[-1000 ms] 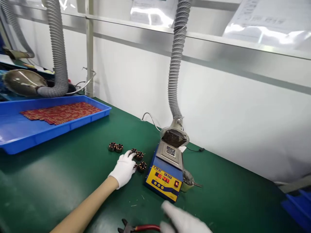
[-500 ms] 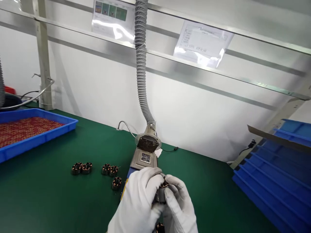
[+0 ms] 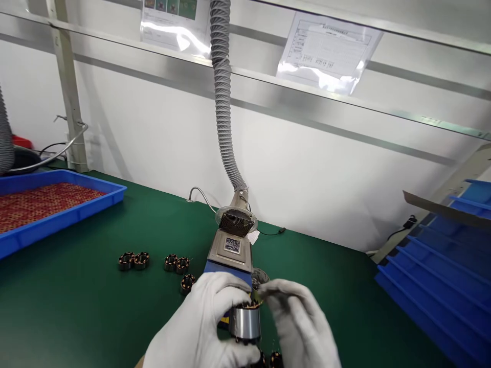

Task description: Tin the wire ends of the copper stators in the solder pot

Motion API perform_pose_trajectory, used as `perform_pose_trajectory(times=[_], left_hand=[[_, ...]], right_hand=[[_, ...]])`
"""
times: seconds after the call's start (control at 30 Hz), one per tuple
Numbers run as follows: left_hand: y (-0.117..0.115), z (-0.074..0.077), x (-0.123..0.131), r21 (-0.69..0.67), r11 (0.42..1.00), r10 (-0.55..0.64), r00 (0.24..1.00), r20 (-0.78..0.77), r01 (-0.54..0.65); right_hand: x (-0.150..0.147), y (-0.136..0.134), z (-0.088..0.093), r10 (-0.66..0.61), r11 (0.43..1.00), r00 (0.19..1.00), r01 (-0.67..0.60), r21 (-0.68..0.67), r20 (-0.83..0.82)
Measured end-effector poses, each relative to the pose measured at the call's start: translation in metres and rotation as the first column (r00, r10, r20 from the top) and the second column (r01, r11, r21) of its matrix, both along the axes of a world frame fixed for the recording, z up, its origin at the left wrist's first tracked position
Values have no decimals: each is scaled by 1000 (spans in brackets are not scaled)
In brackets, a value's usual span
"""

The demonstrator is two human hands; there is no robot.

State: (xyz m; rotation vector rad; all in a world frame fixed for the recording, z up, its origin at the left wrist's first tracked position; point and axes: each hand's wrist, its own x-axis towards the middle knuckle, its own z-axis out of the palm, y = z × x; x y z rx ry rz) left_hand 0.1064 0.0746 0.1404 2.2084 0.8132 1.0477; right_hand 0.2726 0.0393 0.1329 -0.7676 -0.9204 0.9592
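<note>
Gloved in white, my left hand [image 3: 203, 324] grips a motor stator [image 3: 246, 323] between thumb and fingers. The stator is a short steel cylinder with copper and black teeth at its top rim. My right hand [image 3: 301, 317], also gloved and slightly blurred, is at the stator's upper right edge. Its fingertips are pinched together near a thin yellowish bit; what they hold is too blurred to make out. More stators [image 3: 276, 359] stand below, partly covered by my hands. Behind my hands is a metal-topped blue device [image 3: 231, 250], its front hidden.
Several stators [image 3: 134, 261] stand on the green table [image 3: 84, 306] to the left. A blue tray [image 3: 111, 194] of red pieces lies far left. Stacked blue trays [image 3: 441, 276] rise at right. A grey hose [image 3: 224, 102] descends to a round hood [image 3: 236, 221] over the device.
My right hand has moved off the stator's side, to the right. My left hand has shifted left and down, showing more of the stator. The view has moved slightly.
</note>
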Motion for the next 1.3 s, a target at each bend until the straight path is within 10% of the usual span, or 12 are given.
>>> perform_pose_trajectory(times=[0.13, 0.37, 0.53, 0.73, 0.87, 1.07, 1.23, 1.3], left_hand=[[2, -3, 2, 221, 967, 111, 989, 95, -129], [15, -4, -7, 127, 988, -129, 929, 346, 90], [22, -8, -16, -273, 962, 193, 735, 649, -12], [10, 8, -23, -392, 893, -113, 953, 281, 221], [9, 6, -9, -308, 910, -109, 879, 464, 276], [17, -3, -13, -467, 866, 245, 665, 705, 176], [10, 8, -13, -558, 731, -11, 823, 568, 394], [6, 10, -5, -509, 761, -17, 797, 603, 402]], right_hand=[[-34, 3, -6, 159, 974, 986, -165, -155, -50], [-45, 4, -13, 229, 951, 938, -273, -147, -258], [-38, -1, -8, 366, 876, 868, -443, -191, -336], [-35, -9, -3, 327, 872, 850, -440, -215, -413], [-40, -4, -11, 359, 859, 854, -461, -224, -377], [-40, 1, -15, 385, 857, 868, -462, -226, -313], [-36, -1, -15, 352, 876, 891, -422, -234, -287], [-38, 0, -16, 332, 894, 905, -392, -216, -266]])
